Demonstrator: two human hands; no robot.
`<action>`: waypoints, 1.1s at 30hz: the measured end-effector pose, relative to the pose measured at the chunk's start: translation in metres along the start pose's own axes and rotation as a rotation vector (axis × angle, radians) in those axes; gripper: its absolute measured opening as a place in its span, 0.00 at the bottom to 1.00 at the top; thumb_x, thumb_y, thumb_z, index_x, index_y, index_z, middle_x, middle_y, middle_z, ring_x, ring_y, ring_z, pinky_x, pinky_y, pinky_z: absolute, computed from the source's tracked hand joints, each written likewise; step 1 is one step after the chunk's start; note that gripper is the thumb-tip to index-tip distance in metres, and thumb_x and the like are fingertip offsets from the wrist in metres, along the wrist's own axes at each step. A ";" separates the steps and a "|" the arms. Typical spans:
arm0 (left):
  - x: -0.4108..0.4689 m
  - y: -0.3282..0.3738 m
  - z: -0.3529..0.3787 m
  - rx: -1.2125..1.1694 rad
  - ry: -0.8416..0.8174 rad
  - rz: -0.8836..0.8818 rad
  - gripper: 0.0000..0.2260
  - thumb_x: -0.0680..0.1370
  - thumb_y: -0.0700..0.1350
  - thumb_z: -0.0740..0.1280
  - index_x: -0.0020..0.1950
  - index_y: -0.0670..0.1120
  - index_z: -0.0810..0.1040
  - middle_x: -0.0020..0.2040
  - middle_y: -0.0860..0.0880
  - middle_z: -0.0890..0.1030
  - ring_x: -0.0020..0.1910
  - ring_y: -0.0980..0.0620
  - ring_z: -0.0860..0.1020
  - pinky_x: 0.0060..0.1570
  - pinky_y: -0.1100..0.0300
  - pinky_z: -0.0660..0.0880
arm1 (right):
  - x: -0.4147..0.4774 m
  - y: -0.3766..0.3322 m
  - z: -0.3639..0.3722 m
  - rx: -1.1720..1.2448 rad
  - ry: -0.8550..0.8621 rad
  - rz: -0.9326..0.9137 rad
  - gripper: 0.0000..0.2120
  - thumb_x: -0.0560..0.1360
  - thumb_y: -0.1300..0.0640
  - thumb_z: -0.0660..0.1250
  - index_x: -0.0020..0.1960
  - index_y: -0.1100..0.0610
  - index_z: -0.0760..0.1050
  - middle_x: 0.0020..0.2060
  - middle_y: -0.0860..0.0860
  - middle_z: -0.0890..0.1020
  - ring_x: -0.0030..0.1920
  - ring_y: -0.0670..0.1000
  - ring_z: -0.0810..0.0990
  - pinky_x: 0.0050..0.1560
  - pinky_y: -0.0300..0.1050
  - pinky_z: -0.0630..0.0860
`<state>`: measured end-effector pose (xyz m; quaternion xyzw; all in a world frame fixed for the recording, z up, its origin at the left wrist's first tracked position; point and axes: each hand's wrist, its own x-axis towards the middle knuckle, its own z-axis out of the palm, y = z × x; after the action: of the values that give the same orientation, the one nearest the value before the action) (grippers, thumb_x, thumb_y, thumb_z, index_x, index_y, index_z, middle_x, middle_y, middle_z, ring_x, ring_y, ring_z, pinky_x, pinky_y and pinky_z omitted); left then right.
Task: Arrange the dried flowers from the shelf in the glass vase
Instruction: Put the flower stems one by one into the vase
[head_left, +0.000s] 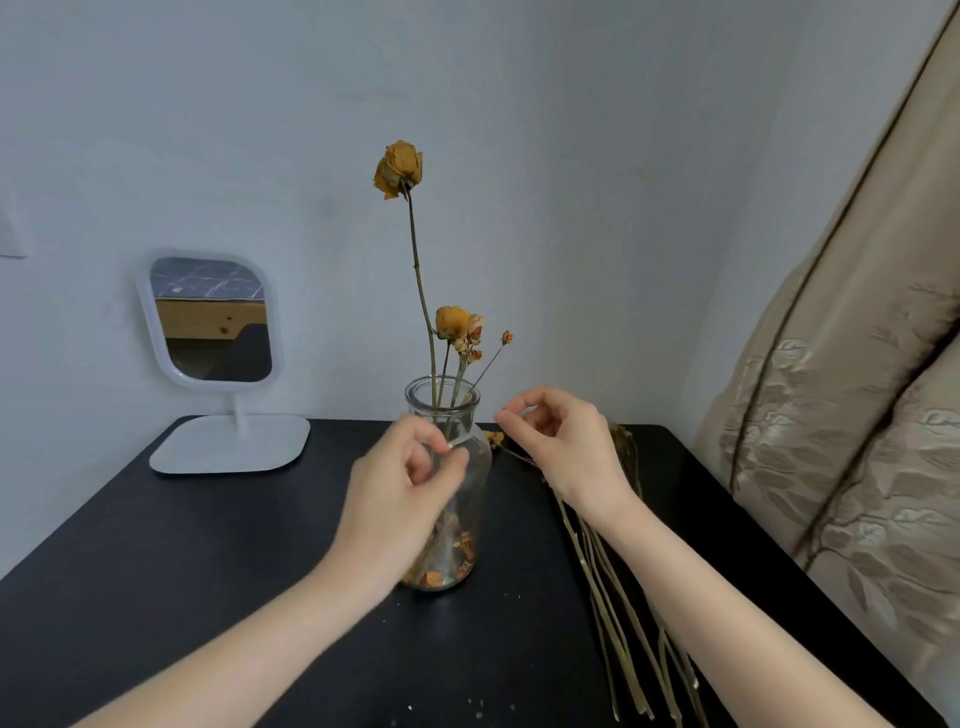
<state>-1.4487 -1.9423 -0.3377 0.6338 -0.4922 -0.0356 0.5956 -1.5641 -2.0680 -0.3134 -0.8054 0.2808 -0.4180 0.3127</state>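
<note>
Left hand (410, 483) curls around the vase's (470, 467) shoulder, fingers touching the glass, while the right hand (561, 441) hovers just right of the rim, fingertips pinched with nothing clearly between them; four flowers (457, 322) already stand in the vase mid-surface (156, 571). More stems (613, 597) lie loose on the right, close to that edge beside the curtain (857, 415), so a careless sweep could push them off, and a nudge could tip the top-heavy vase. Open room lies left, short of the mirror (213, 322).
</note>
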 end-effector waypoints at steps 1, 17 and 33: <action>-0.009 -0.001 0.009 -0.014 -0.050 -0.006 0.06 0.73 0.46 0.68 0.38 0.50 0.73 0.24 0.53 0.68 0.25 0.60 0.67 0.32 0.74 0.67 | -0.002 0.007 -0.004 -0.011 0.005 0.022 0.03 0.73 0.53 0.70 0.43 0.51 0.78 0.28 0.45 0.74 0.27 0.40 0.70 0.30 0.29 0.68; -0.014 -0.041 0.159 0.139 -0.471 -0.507 0.15 0.77 0.52 0.63 0.57 0.44 0.69 0.39 0.52 0.73 0.36 0.57 0.72 0.34 0.63 0.68 | -0.041 0.141 -0.096 -0.254 -0.039 0.563 0.03 0.74 0.54 0.69 0.45 0.53 0.78 0.32 0.48 0.80 0.32 0.44 0.76 0.30 0.35 0.67; 0.045 -0.060 0.190 0.352 -0.210 -0.577 0.23 0.77 0.54 0.63 0.25 0.47 0.63 0.24 0.51 0.66 0.24 0.50 0.66 0.26 0.62 0.61 | -0.003 0.149 -0.060 -0.474 -0.286 0.536 0.11 0.75 0.47 0.66 0.47 0.55 0.77 0.39 0.50 0.79 0.44 0.51 0.80 0.51 0.49 0.79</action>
<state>-1.5112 -2.1210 -0.4154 0.8326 -0.3502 -0.1821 0.3886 -1.6450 -2.1782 -0.3978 -0.8035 0.5238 -0.1281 0.2521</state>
